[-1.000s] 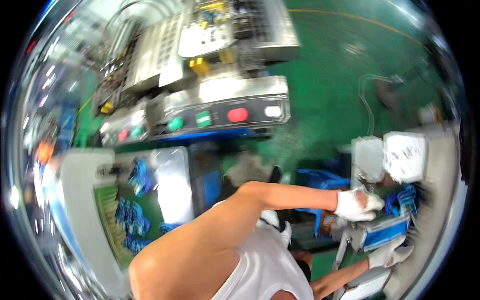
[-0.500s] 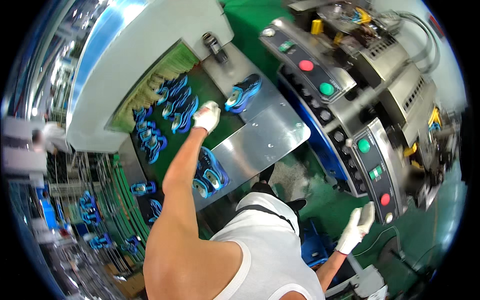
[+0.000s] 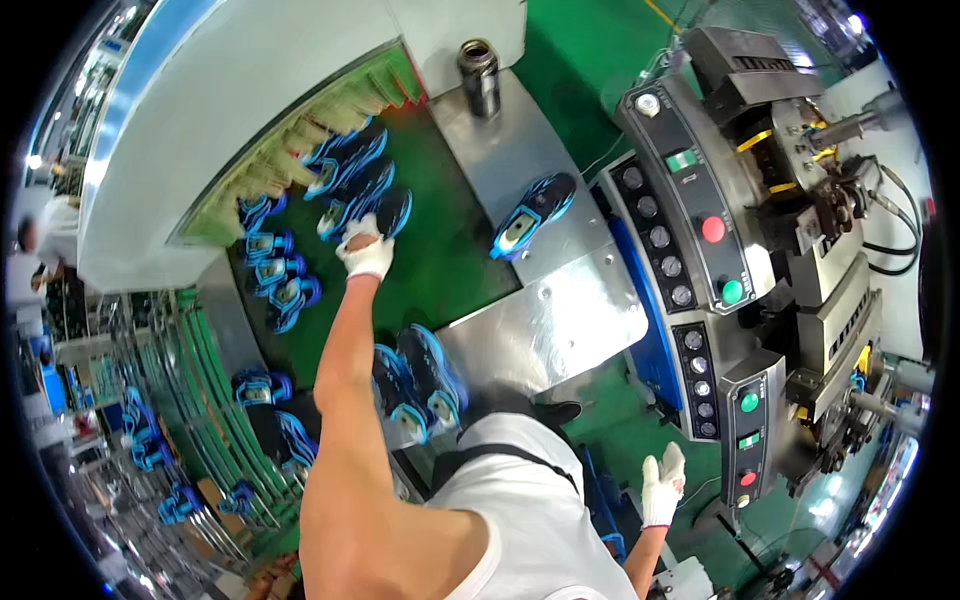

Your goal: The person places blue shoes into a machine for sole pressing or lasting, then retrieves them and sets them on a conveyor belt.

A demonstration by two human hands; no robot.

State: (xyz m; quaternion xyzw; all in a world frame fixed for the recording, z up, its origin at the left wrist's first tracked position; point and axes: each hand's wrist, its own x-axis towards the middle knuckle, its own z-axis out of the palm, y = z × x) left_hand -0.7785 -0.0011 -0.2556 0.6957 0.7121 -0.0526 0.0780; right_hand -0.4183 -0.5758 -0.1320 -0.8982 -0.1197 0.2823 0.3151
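On the green belt (image 3: 440, 265), my left hand (image 3: 366, 252) in a white glove has its fingers closed on the heel end of a black and blue sports shoe (image 3: 396, 208). Its palm side is partly hidden. Beside that shoe, more black and blue shoes (image 3: 345, 160) stand in a row toward the fringe curtain. My right hand (image 3: 663, 487), gloved too, hangs in the air at the lower right, its fingers stretched out and holding nothing. A single shoe (image 3: 533, 215) lies on the metal ledge. Two shoes (image 3: 432, 370) are at the near edge, by my left forearm.
A dark metal flask (image 3: 480, 80) stands on the ledge beside the white machine housing (image 3: 290, 60). To the right is a machine with a control panel (image 3: 690, 200) of red and green buttons and metal clamps. At left, a rack (image 3: 205, 380) holds several shoes.
My left hand has moved from beside the row onto a shoe's heel. My view has shifted, and my right hand now appears farther from the machine's lower panel, fingers more spread.
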